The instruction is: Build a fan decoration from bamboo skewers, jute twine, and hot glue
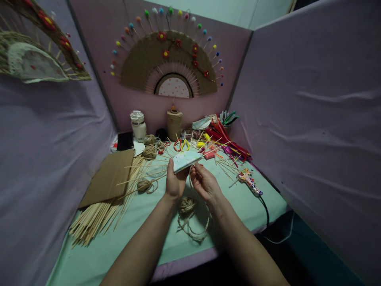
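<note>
Above the middle of the table, my left hand (175, 180) grips a pale blue-and-white covered piece (187, 159) with its thumb along the near edge. Thin wooden sticks (139, 175) radiate from this piece to the left, and more extend at its far side and right. My right hand (205, 182) is closed at its lower right edge, fingers pinched on jute twine (191, 182) that hangs down between the hands. Below lies a loose twine ball (187, 204) with a looped strand on the cloth. The fingertips of my left hand are hidden behind the piece.
Loose sticks (92, 224) and cardboard (108, 176) lie on the left. Scissors (181, 145), twine balls (149, 151), a twine spool (174, 124) and a white jar (138, 126) stand behind. A corded glue gun (250, 182) lies right. A decorated fan (137, 67) hangs on the back panel.
</note>
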Action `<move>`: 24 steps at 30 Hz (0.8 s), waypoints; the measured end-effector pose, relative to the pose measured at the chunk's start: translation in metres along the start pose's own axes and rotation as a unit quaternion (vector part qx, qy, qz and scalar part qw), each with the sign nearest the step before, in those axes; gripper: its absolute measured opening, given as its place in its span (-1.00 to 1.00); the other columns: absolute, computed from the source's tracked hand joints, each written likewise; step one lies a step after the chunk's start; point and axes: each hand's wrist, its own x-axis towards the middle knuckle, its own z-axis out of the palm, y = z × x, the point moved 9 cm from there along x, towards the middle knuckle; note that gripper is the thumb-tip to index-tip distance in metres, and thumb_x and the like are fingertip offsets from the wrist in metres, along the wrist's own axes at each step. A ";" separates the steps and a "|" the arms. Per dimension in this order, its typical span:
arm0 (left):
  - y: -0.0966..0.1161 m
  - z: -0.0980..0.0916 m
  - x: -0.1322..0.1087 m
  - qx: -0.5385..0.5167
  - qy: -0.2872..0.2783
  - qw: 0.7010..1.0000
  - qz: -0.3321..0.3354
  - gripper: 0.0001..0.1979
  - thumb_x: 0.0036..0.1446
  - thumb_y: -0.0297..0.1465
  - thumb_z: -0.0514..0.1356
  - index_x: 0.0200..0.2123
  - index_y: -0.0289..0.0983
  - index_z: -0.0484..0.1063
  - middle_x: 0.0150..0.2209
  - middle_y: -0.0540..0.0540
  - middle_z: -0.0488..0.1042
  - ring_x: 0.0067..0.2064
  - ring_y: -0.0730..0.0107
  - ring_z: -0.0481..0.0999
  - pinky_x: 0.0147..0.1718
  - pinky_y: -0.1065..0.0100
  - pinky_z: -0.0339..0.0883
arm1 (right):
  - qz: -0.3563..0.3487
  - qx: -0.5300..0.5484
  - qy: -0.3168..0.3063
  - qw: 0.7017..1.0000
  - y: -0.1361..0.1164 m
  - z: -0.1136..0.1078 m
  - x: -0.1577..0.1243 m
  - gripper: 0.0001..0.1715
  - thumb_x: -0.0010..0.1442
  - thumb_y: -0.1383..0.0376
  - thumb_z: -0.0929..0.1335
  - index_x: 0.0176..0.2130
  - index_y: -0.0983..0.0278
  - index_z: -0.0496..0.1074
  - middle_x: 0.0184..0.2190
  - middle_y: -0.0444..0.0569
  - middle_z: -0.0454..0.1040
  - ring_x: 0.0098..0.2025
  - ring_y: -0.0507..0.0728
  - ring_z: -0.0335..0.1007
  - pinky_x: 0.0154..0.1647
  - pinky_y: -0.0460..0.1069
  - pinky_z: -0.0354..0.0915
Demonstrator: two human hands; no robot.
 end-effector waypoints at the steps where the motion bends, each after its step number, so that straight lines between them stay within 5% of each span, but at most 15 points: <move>1: 0.000 0.000 0.000 0.002 0.001 1.000 -0.003 -0.48 0.31 -0.09 -0.05 -0.07 -0.38 0.51 -0.14 -0.24 0.61 0.00 0.12 0.56 0.02 0.19 0.37 | 0.005 0.005 0.005 1.000 0.001 0.000 0.000 -0.79 0.03 0.39 0.53 -0.46 0.29 0.43 -0.56 -0.20 0.49 -0.55 -0.10 0.42 -0.50 -0.27 0.43; 13: -0.004 -0.002 0.000 -0.012 0.017 1.000 -0.016 -0.49 0.34 -0.13 -0.07 -0.10 -0.39 0.52 -0.17 -0.24 0.62 -0.07 0.20 0.59 -0.02 0.28 0.39 | -0.021 -0.024 0.035 0.999 -0.003 -0.003 -0.003 -0.72 -0.05 0.30 0.57 -0.46 0.29 0.42 -0.57 -0.20 0.49 -0.57 -0.12 0.40 -0.48 -0.27 0.41; 18: -0.004 -0.002 0.002 -0.032 0.024 0.998 -0.047 -0.44 0.33 -0.08 -0.08 -0.12 -0.42 0.52 -0.21 -0.28 0.62 -0.15 0.19 0.62 -0.13 0.27 0.44 | -0.115 -0.107 0.052 0.986 -0.017 -0.016 -0.007 -0.63 -0.15 0.20 0.59 -0.44 0.26 0.40 -0.51 -0.17 0.51 -0.50 -0.06 0.42 -0.41 -0.15 0.43; 24: -0.010 -0.007 -0.002 -0.032 0.055 0.994 -0.094 -0.47 0.29 -0.05 -0.04 -0.12 -0.39 0.49 -0.21 -0.30 0.61 -0.21 0.15 0.62 -0.26 0.24 0.47 | -0.257 -0.252 0.069 0.931 -0.048 -0.023 -0.018 -0.75 -0.05 0.23 0.53 -0.38 0.25 0.46 -0.47 -0.20 0.45 -0.39 -0.01 0.36 -0.33 -0.10 0.33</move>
